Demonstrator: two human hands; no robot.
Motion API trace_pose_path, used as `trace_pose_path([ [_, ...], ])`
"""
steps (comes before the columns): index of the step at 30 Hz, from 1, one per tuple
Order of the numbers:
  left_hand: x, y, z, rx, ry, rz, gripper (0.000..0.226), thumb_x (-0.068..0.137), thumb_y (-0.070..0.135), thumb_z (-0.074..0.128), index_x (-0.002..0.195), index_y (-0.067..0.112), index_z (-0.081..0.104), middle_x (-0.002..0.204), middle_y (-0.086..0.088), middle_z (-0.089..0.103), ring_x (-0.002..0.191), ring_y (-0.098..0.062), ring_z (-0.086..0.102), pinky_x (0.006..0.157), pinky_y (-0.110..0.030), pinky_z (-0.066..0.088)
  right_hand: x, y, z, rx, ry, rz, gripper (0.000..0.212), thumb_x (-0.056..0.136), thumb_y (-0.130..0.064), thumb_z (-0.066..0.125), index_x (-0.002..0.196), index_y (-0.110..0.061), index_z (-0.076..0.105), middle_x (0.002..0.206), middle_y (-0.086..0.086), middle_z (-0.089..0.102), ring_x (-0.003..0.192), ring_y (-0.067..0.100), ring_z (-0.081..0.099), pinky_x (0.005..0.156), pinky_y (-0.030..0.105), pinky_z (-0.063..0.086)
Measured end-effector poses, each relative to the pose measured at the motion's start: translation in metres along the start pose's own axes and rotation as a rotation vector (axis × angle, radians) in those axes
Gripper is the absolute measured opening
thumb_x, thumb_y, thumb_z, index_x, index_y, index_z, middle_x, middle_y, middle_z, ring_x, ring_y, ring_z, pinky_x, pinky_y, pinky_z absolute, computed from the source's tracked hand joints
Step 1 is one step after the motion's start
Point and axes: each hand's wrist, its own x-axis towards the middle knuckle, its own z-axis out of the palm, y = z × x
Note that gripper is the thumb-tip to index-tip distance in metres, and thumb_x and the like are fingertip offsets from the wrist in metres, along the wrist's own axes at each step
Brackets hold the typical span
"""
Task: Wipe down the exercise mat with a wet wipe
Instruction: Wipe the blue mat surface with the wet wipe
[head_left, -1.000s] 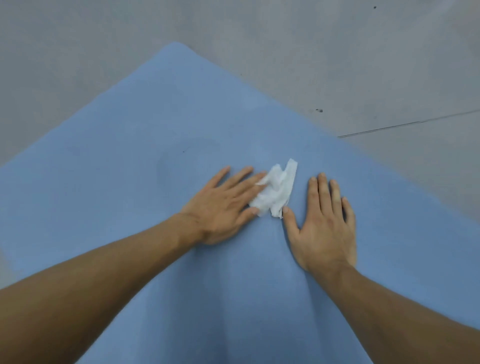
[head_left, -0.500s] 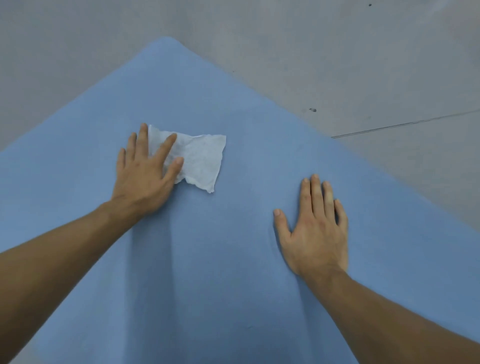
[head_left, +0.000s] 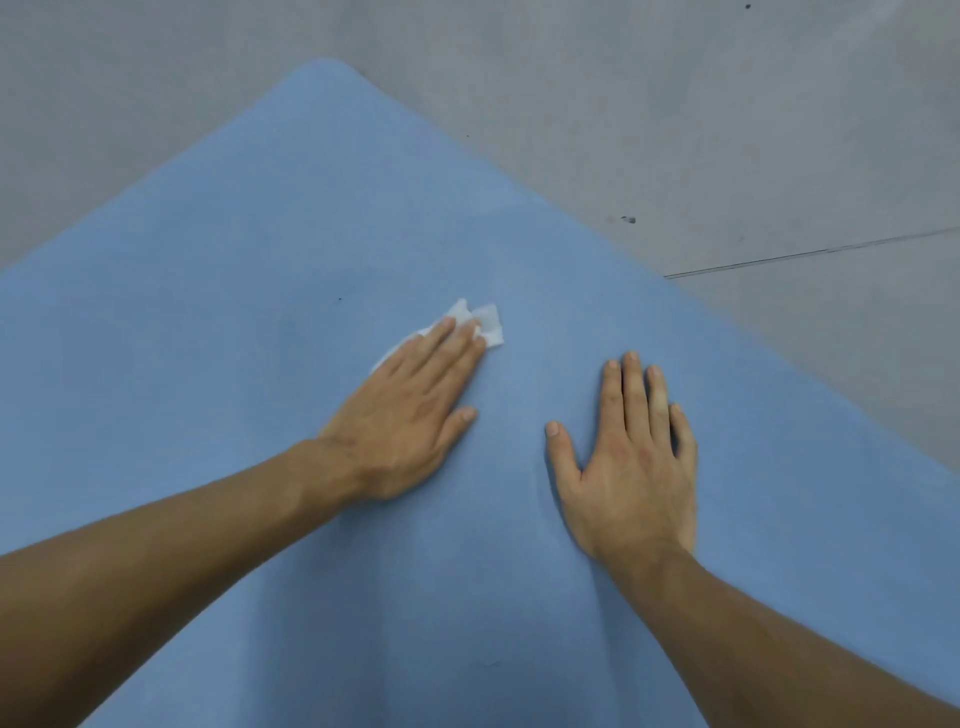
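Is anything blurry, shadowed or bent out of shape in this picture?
Head view: light is even and soft, no glare on the mat or floor; faint shadows lie on the mat beside both forearms; the left hand and wipe look slightly soft-edged, the right hand sharper; the wide lens probably stretches the forearms near the bottom.
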Motion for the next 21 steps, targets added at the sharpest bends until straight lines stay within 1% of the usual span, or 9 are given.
trace_pose_path([
  [3, -0.001, -0.005, -0.001, -0.023, -0.022, 0.018, 0.065, 0.103, 0.062, 0.008, 0.163, 0.039, -0.002, 0.170, 0.007, -0.018, 0.156, -0.013, -0.020, 0.126, -0.031, -0.011, 0.000, 0.000, 0.000, -0.002, 0.004, 0.002, 0.084, 0.098, -0.067, 0.017, 0.165, -0.017, 0.007, 0.173, -0.001, 0.002, 0.159, 0.017, -0.003, 0.128, 0.041, 0.007],
  [4, 0.000, -0.009, -0.002, -0.021, -0.013, 0.004, 0.066, 0.102, 0.065, 0.008, 0.162, 0.042, -0.002, 0.170, 0.006, -0.019, 0.156, -0.012, -0.020, 0.126, -0.031, -0.010, 0.000, 0.000, 0.000, -0.004, 0.005, 0.001, 0.084, 0.098, -0.067, 0.017, 0.165, -0.017, 0.007, 0.173, 0.000, 0.003, 0.159, 0.017, -0.003, 0.128, 0.041, 0.007],
  [6, 0.003, -0.015, -0.004, -0.032, 0.016, -0.037, 0.072, 0.100, 0.070, 0.012, 0.163, 0.039, 0.000, 0.171, 0.003, -0.017, 0.157, -0.012, -0.017, 0.128, -0.033, -0.004, 0.000, 0.000, 0.000, -0.002, 0.008, 0.000, 0.084, 0.098, -0.066, 0.018, 0.165, -0.017, 0.008, 0.173, 0.000, 0.004, 0.159, 0.017, -0.002, 0.128, 0.042, 0.008],
  [8, 0.006, -0.018, -0.006, -0.084, 0.031, -0.095, 0.075, 0.097, 0.073, 0.017, 0.163, 0.040, 0.006, 0.172, 0.000, -0.015, 0.158, -0.014, -0.013, 0.128, -0.034, -0.001, 0.000, 0.000, -0.001, 0.004, 0.008, 0.002, 0.084, 0.098, -0.066, 0.019, 0.165, -0.017, 0.008, 0.173, 0.000, 0.004, 0.159, 0.017, -0.002, 0.128, 0.042, 0.008],
  [10, 0.009, -0.024, -0.007, -0.106, 0.040, -0.142, 0.077, 0.094, 0.076, 0.018, 0.163, 0.042, 0.009, 0.172, -0.005, -0.012, 0.159, -0.018, -0.009, 0.127, -0.033, 0.000, 0.000, 0.000, 0.000, 0.004, 0.004, 0.000, 0.084, 0.098, -0.067, 0.017, 0.165, -0.017, 0.007, 0.173, 0.000, 0.002, 0.159, 0.017, -0.003, 0.128, 0.042, 0.007],
  [12, 0.012, -0.039, -0.012, -0.096, 0.070, -0.199, 0.080, 0.093, 0.076, 0.017, 0.163, 0.039, 0.009, 0.172, -0.011, -0.004, 0.159, -0.024, -0.002, 0.128, -0.036, 0.004, 0.000, 0.001, 0.000, 0.002, -0.008, -0.004, 0.084, 0.098, -0.067, 0.015, 0.165, -0.017, 0.004, 0.173, -0.001, -0.001, 0.159, 0.016, -0.006, 0.128, 0.041, 0.005],
  [15, 0.007, -0.076, -0.019, -0.066, 0.117, -0.384, 0.086, 0.090, 0.077, 0.016, 0.164, 0.031, 0.015, 0.171, -0.019, 0.004, 0.159, -0.031, 0.003, 0.128, -0.041, 0.007, 0.000, 0.001, 0.000, 0.001, -0.014, -0.006, 0.084, 0.098, -0.068, 0.013, 0.165, -0.018, 0.001, 0.173, -0.002, -0.005, 0.158, 0.015, -0.010, 0.129, 0.041, 0.003],
  [18, -0.005, -0.105, -0.021, -0.047, 0.101, -0.546, 0.091, 0.086, 0.085, 0.013, 0.163, 0.036, 0.016, 0.171, -0.016, 0.003, 0.158, -0.030, 0.001, 0.127, -0.044, 0.005, 0.000, 0.001, 0.000, 0.004, -0.012, -0.006, 0.084, 0.098, -0.067, 0.014, 0.165, -0.018, 0.003, 0.173, -0.002, -0.004, 0.158, 0.016, -0.009, 0.128, 0.041, 0.004],
  [21, -0.005, -0.112, -0.019, -0.078, 0.136, -0.568, 0.089, 0.086, 0.087, 0.018, 0.161, 0.037, 0.017, 0.172, -0.008, 0.008, 0.158, -0.028, 0.004, 0.127, -0.050, 0.009, 0.000, 0.001, 0.000, 0.003, -0.012, -0.004, 0.084, 0.098, -0.067, 0.014, 0.165, -0.017, 0.003, 0.173, -0.001, -0.003, 0.158, 0.016, -0.008, 0.128, 0.041, 0.005],
])
